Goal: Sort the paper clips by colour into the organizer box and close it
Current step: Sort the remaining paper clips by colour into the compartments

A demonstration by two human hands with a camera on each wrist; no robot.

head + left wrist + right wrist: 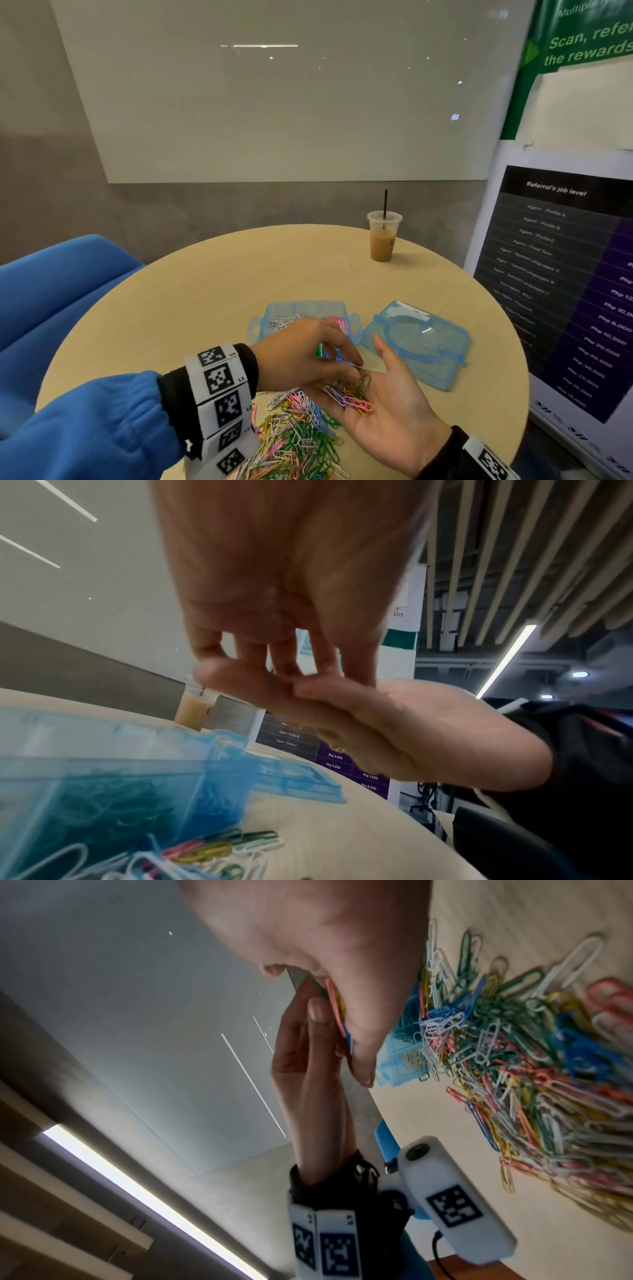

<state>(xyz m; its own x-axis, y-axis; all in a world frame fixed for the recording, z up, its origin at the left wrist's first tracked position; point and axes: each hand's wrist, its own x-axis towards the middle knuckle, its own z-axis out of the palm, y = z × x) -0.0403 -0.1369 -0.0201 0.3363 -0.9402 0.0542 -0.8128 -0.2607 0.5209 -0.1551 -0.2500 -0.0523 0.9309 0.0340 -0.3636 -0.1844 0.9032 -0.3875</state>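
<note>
A few paper clips (pixel 352 394) are cradled in the flat, palm-up right hand (pixel 390 404) and picked at by the left hand (pixel 301 356), fingers curled, beside the open organizer box (pixel 301 320). "Referral's job level" is printed on a poster (pixel 561 274).

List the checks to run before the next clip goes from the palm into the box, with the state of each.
1. Organizer box open, lid off and lying beside it: ok.
2. Right hand flat, palm up, carrying mixed clips: ok.
3. Left hand fingertips down at the palm's clips: ok.
4. Single clip pinched by the left hand: cannot tell.
5. Compartments separated by colour, white and pink visible at the back: ok.
6. Loose pile on the table sorted: not ok.
</note>
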